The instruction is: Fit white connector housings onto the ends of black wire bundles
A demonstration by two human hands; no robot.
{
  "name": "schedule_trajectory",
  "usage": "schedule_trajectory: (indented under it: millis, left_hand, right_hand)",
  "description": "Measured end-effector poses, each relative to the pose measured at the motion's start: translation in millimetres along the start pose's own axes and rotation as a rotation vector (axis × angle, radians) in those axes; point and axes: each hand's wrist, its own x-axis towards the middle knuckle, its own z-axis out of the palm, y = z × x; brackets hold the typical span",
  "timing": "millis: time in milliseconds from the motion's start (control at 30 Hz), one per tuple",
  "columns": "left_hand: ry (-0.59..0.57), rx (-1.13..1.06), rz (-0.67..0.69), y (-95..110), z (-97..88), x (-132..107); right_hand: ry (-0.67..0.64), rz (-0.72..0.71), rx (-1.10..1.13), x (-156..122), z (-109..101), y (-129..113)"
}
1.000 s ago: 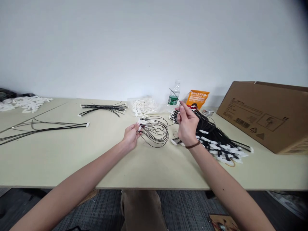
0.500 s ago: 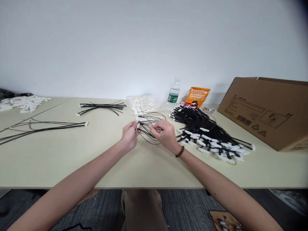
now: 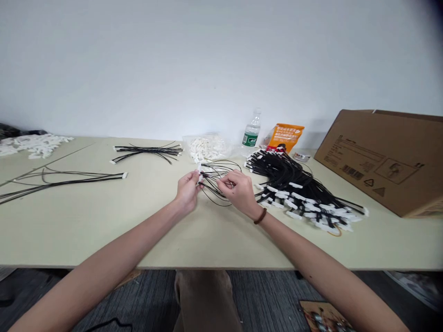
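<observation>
No wording can be read with certainty. On the cardboard box (image 3: pixel 332 152), a barcode (image 3: pixel 353 172), an outlined triangle sign (image 3: pixel 368 183), a solid triangle sign (image 3: pixel 380 191) and a framed drawing (image 3: pixel 393 169) are printed beside tiny text; white characters, too small to be made out, are carried by the bottle's green label (image 3: pixel 249 139) and the orange packet (image 3: pixel 286 134).

Open table (image 3: pixel 214 246) offers passage on the near side of the right hand's (image 3: pixel 238 190) fingers (image 3: pixel 224 186); a cable pile (image 3: pixel 289 173) (white plugs (image 3: pixel 309 208) foremost) blocks their right, and a plastic bag (image 3: pixel 207 148) lies beyond them.
</observation>
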Motion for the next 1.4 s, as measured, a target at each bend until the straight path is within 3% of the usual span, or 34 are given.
schedule_trajectory:
  millis: [400,767,1067,1200,1400]
  left_hand:
    - [-0.043,0.049,0.043,-2.0,-2.0,1.7]
    - [-0.048,0.07,0.04,-1.1,-1.0,0.4]
    - [-0.079,0.069,0.017,-3.1,-0.6,-2.8]
    - [-0.105,0.051,-0.012,-4.3,0.9,-5.2]
    - [-0.084,0.012,-0.037,-1.2,2.4,-5.8]
  right_hand:
    - [-0.05,0.097,0.097,2.9,-2.7,-1.0]
    - [-0.106,0.345,0.419,5.9,-2.8,2.8]
    - [-0.124,0.428,0.482,7.4,-3.4,0.2]
    - [-0.129,0.312,0.368,5.8,-2.6,1.2]
    - [-0.047,-0.099,-0.054,0.7,2.3,3.4]
